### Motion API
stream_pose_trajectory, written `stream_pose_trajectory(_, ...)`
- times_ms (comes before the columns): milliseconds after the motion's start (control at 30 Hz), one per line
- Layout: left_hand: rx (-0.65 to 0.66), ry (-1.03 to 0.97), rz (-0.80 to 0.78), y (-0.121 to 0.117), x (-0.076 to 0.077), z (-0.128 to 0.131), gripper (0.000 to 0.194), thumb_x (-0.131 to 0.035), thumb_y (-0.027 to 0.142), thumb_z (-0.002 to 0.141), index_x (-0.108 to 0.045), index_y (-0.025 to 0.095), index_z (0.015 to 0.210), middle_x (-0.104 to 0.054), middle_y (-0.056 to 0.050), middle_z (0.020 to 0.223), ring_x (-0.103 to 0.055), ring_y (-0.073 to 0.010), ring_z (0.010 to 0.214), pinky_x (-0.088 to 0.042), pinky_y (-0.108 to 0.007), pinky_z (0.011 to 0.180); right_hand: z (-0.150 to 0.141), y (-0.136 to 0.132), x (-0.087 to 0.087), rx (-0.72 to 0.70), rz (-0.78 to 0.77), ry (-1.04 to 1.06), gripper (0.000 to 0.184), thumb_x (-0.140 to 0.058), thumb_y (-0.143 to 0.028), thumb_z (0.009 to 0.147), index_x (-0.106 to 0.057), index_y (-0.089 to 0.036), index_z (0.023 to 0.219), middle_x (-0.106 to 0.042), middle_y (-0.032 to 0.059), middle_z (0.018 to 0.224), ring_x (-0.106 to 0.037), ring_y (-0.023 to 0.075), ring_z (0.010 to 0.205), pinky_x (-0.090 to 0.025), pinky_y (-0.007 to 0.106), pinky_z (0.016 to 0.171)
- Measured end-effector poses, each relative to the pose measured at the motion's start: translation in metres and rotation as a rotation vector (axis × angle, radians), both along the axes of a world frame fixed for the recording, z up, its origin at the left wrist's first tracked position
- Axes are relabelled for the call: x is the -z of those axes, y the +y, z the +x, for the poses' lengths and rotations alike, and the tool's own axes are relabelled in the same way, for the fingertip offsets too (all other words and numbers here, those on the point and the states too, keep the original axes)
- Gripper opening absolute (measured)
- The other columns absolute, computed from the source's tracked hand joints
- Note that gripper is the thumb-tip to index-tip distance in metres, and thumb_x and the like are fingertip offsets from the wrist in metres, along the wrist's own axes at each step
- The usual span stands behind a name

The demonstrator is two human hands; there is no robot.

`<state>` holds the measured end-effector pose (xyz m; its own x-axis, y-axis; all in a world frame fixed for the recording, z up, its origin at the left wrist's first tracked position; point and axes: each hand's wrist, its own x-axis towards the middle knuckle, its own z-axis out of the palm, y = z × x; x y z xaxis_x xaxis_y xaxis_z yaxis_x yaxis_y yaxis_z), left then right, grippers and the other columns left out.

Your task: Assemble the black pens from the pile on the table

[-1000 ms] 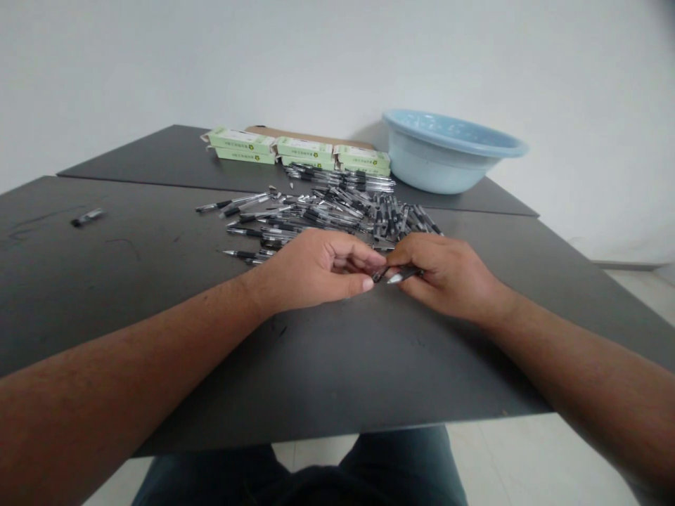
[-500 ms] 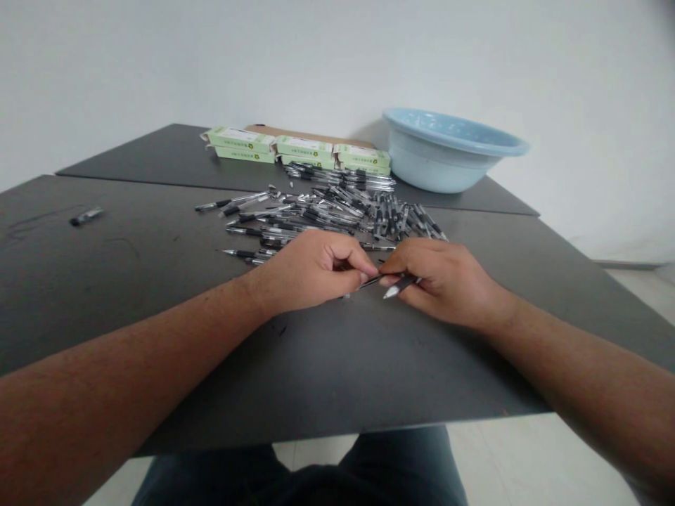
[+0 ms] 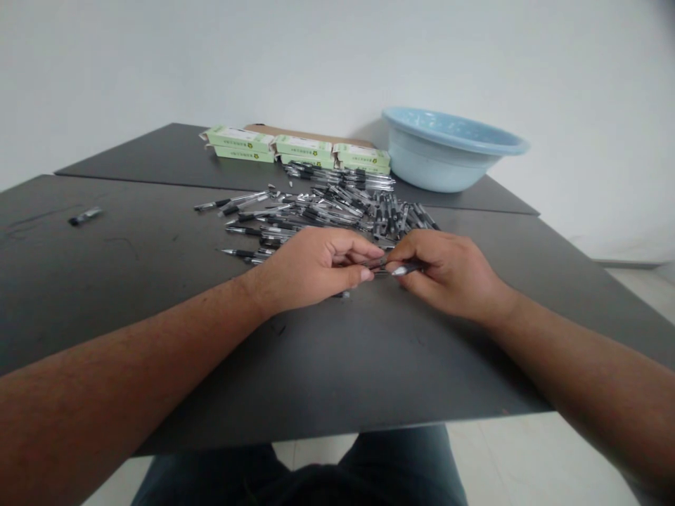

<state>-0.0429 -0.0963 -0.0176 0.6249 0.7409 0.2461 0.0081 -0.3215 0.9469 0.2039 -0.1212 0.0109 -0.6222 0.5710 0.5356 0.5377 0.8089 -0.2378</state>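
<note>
My right hand (image 3: 448, 274) is closed around a pen (image 3: 410, 268) with a dark grip, its pale tip pointing left. Facing it, my left hand (image 3: 321, 268) has its thumb and fingers curled round a thin greyish piece (image 3: 375, 263), too blurred to name. The fingertips of both hands are close together, just above the table. Behind them spreads a pile of pens (image 3: 327, 207) with clear barrels and black grips. Part of the pile is hidden by my hands. Under my left hand a small pen part (image 3: 344, 294) pokes out.
Green and white boxes (image 3: 303, 147) are stacked in a row at the back. A light blue basin (image 3: 443, 165) stands to their right, against the wall. On the left of the dark table (image 3: 211, 393) lies a short black and clear piece (image 3: 85, 216).
My fingertips have parted slightly, and the left fingers have loosened from their tight pinch. The right hand has risen a little, and its pen now lies flatter.
</note>
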Motion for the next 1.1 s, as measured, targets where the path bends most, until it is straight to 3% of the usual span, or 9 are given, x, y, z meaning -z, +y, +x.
stream_pose_trajectory(267, 0.032, -0.015, -0.012, 0.000, 0.000, 0.000, 0.042, -0.072, 0.010, 0.086, -0.075, 0.018, 0.127, -0.082, -0.008, 0.117, -0.080, -0.0191, 0.103, -0.066, -0.029, 0.089, 0.001, 0.001, 0.000, 0.014, -0.019, 0.023, 0.013, -0.064, -0.011, 0.088, -0.067, -0.022, 0.093, -0.073, 0.0004, 0.084, -0.070, 0.0161, 0.077, -0.050, 0.026, 0.068)
stream_pose_trajectory(600, -0.051, 0.105, 0.089, 0.001, -0.007, -0.005, 0.033, -0.074, 0.013, 0.087, -0.080, 0.019, 0.119, -0.084, -0.004, 0.105, -0.081, -0.0160, 0.094, -0.064, -0.023, 0.086, 0.001, 0.003, 0.004, -0.016, -0.027, 0.005, 0.014, -0.066, -0.010, 0.087, -0.067, -0.021, 0.094, -0.074, 0.0006, 0.085, -0.068, 0.0148, 0.074, -0.048, 0.025, 0.066)
stream_pose_trajectory(900, 0.006, 0.033, -0.081, -0.003, -0.012, 0.001, 0.031, -0.070, 0.014, 0.093, -0.077, 0.014, 0.123, -0.084, -0.006, 0.097, -0.079, -0.0140, 0.077, -0.065, -0.022, 0.068, 0.001, 0.000, 0.002, -0.007, -0.049, 0.035, 0.012, -0.065, -0.010, 0.087, -0.067, -0.021, 0.092, -0.071, -0.0004, 0.080, -0.067, 0.0143, 0.071, -0.048, 0.025, 0.065)
stream_pose_trajectory(1100, 0.015, 0.030, -0.103, -0.005, -0.017, 0.001, 0.028, -0.066, 0.011, 0.096, -0.077, 0.013, 0.121, -0.084, -0.008, 0.098, -0.079, -0.0143, 0.078, -0.066, -0.022, 0.067, 0.002, 0.000, 0.002, -0.019, -0.065, 0.038, 0.011, -0.065, -0.010, 0.087, -0.067, -0.020, 0.091, -0.070, -0.0006, 0.079, -0.066, 0.0132, 0.071, -0.047, 0.024, 0.066)
